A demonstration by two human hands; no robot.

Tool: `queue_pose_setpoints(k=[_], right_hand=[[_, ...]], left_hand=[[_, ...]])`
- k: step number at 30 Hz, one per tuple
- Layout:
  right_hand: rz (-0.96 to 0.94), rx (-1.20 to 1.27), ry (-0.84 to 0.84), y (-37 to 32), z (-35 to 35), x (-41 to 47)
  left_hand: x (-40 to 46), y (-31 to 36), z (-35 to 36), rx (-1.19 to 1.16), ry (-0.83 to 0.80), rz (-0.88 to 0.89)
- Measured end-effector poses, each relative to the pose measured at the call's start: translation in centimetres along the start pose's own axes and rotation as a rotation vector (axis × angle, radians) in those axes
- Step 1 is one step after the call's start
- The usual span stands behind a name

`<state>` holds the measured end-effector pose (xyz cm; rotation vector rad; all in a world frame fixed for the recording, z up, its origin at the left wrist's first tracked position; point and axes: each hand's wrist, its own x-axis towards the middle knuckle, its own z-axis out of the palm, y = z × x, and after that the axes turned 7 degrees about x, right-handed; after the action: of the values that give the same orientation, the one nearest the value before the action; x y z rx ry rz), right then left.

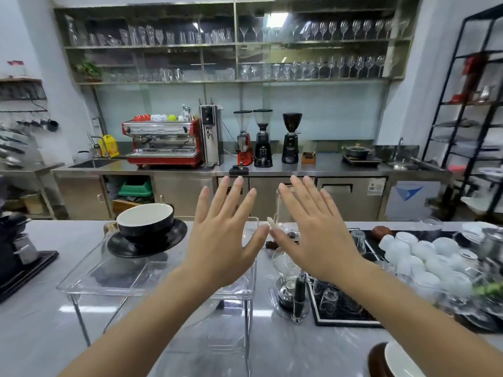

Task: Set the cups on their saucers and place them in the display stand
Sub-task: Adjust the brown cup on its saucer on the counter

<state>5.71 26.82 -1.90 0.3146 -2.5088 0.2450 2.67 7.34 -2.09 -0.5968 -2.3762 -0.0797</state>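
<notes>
Directly ahead we raise both hands above the counter, backs toward us. Our left hand (221,235) is flat with its fingers straight and fanned apart, holding nothing; our right hand (313,232) mirrors it, fingers straight and splayed, also holding nothing. The two thumb tips nearly meet between them.

Below and behind the left hand stands the clear acrylic display stand (114,278) on thin metal legs, set on the grey marbled counter (35,330). On the stand's top tray, toward its far left, we see a black cup (145,220) with a white inside sitting upright on a black saucer (147,244). Another cup (402,360), white inside and dark outside, shows partly at the bottom right edge; we cannot tell for certain whether a saucer lies under it.

Right of the stand is a glass siphon coffee maker (285,265), partly hidden by our right hand, then a black tray (345,311) with small glasses, and a heap of overturned white cups (424,257). Across the aisle sit a red espresso machine (163,142) and three grinders (262,138).
</notes>
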Motion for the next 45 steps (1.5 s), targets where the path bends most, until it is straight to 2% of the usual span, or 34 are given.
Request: queue_pose_setpoints(k=[14,27,45], right_hand=[[0.189,0.044,0.014,7.5,-3.1,-9.6],[0.328,0.011,-0.101,13.2,-3.3,-18.3],[0.548,0.117,-0.184,15.3,-0.2,-27.4]], left_hand=[[-1.0,11.6,2.5,-0.198,-0.074,0.07],[-3.6,20.3,6.7,-0.268,-0.215,0.134],[-10.1,26.7,11.4,-0.418,-0.464,0.078]])
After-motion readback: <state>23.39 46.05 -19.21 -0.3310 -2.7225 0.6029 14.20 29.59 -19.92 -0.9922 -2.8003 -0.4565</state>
